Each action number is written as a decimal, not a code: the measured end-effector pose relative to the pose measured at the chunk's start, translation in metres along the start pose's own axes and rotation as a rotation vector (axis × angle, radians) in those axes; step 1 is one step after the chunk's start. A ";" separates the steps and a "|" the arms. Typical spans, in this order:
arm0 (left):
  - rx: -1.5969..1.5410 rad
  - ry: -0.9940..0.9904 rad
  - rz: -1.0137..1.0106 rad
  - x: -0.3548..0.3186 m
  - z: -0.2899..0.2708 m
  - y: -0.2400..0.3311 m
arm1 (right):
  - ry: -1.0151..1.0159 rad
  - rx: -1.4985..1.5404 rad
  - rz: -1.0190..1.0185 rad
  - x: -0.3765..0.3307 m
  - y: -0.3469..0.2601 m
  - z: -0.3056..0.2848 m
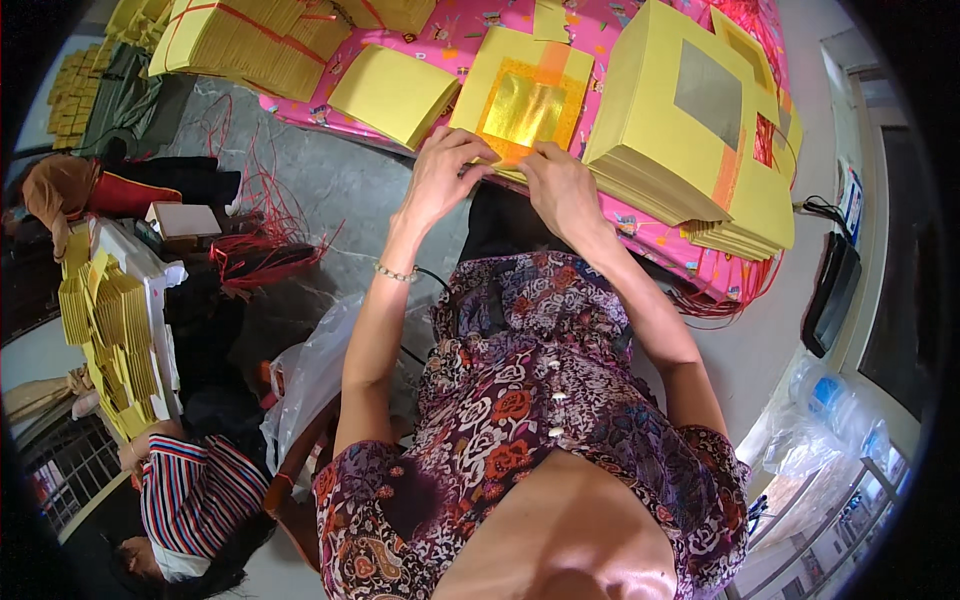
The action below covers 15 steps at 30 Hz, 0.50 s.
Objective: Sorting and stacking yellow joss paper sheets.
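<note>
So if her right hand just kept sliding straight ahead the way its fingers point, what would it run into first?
Probably the gold foil square on the yellow sheet: the right hand rests at that sheet's near edge with its fingers aimed up-left toward it. Depth is hard to judge here.

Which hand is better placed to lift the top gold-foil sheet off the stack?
Probably the left hand: its fingertips rest on the near edge of the gold-foil sheet, by the corner. The right hand lies flatter on the stack's edge, seemingly steadying it.
</note>
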State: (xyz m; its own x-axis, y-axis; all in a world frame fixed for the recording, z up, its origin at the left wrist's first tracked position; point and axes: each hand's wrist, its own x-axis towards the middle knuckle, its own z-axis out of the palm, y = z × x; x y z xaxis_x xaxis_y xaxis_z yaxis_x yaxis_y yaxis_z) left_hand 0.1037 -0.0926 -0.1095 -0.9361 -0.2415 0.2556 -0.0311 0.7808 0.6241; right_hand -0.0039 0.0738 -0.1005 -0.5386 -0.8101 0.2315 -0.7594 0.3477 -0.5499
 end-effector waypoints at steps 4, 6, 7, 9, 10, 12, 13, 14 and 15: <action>-0.010 -0.002 -0.013 0.000 0.001 0.000 | -0.013 0.001 0.009 0.000 -0.001 -0.001; -0.012 -0.004 -0.018 0.000 0.000 0.000 | -0.006 0.008 0.008 0.000 -0.001 -0.002; -0.015 -0.001 -0.019 0.000 0.000 0.000 | 0.001 0.015 0.007 0.000 -0.002 -0.002; -0.017 0.004 -0.021 0.000 -0.001 0.000 | -0.008 0.010 0.010 0.001 -0.003 -0.002; -0.008 -0.005 -0.026 0.000 -0.001 0.000 | -0.016 0.006 0.014 0.001 -0.003 -0.002; 0.002 -0.013 -0.020 0.002 -0.003 0.004 | -0.025 -0.006 0.034 0.002 -0.005 -0.004; 0.032 -0.014 -0.002 0.002 -0.004 0.007 | -0.037 -0.017 0.056 0.002 -0.006 -0.005; 0.061 -0.015 0.014 0.004 -0.005 0.009 | -0.035 -0.018 0.053 0.003 -0.007 -0.006; 0.063 -0.012 0.016 0.005 -0.004 0.012 | -0.030 -0.024 0.067 0.003 -0.007 -0.006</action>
State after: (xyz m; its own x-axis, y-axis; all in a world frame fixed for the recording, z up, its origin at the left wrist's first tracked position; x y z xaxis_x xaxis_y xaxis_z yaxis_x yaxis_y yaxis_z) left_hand 0.1003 -0.0866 -0.0971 -0.9409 -0.2217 0.2561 -0.0372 0.8191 0.5724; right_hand -0.0024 0.0713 -0.0906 -0.5777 -0.7984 0.1699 -0.7305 0.4128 -0.5440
